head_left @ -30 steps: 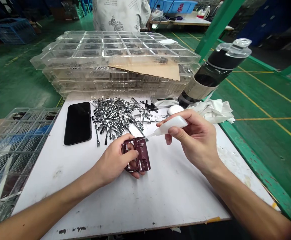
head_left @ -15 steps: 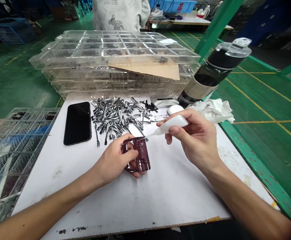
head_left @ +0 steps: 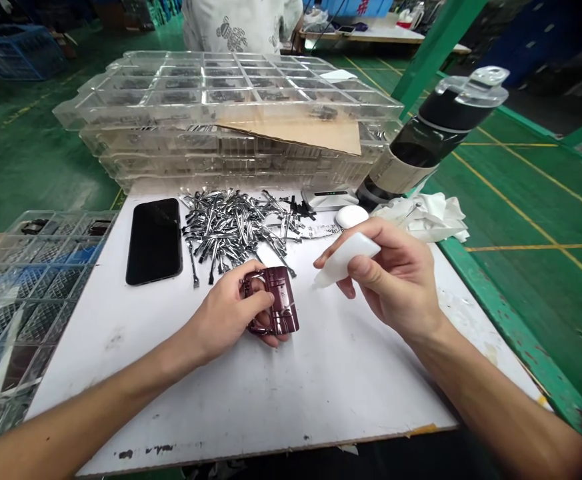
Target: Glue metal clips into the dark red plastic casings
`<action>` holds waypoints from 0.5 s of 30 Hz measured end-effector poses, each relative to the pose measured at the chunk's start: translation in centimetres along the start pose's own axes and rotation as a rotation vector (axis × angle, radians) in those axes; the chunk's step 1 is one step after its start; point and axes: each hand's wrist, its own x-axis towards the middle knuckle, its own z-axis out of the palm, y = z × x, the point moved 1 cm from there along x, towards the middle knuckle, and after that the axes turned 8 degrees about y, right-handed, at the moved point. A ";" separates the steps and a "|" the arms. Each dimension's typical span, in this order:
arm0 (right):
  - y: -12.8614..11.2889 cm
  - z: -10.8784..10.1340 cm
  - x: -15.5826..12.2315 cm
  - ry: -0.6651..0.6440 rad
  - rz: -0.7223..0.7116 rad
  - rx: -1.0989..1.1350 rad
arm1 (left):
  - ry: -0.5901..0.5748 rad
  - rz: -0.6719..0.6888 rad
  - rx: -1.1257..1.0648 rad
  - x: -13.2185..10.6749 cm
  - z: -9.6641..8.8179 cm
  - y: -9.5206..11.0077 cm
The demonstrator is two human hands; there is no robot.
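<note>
My left hand is closed round a glossy dark maroon part shaped like a small mug with a handle, its thumb pressed on the near face. Between the thumb and fingers of my right hand is a small white squeeze bottle, its narrow nozzle pointing down and left. A gap separates the nozzle from the maroon part. Just beyond my left hand lies a pile of shiny silver strip-like pieces with dark ends.
A black phone lies left of the pile. Stacked clear compartment trays with cardboard stand at the back. On the right are a leaning bottle, crumpled tissue and a round white object. More trays sit at left.
My right hand has drawn the squeeze bottle's nozzle off the top edge of the maroon part, tilting it further down. My left hand keeps its hold on the part.
</note>
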 end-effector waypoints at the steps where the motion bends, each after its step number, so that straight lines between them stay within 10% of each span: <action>1: 0.0 0.0 -0.1 -0.025 0.006 -0.002 | 0.000 -0.004 0.002 0.0 0.0 0.0; 15: -0.5 0.2 -0.3 -0.091 0.048 -0.107 | 0.003 -0.007 0.009 0.1 0.0 0.1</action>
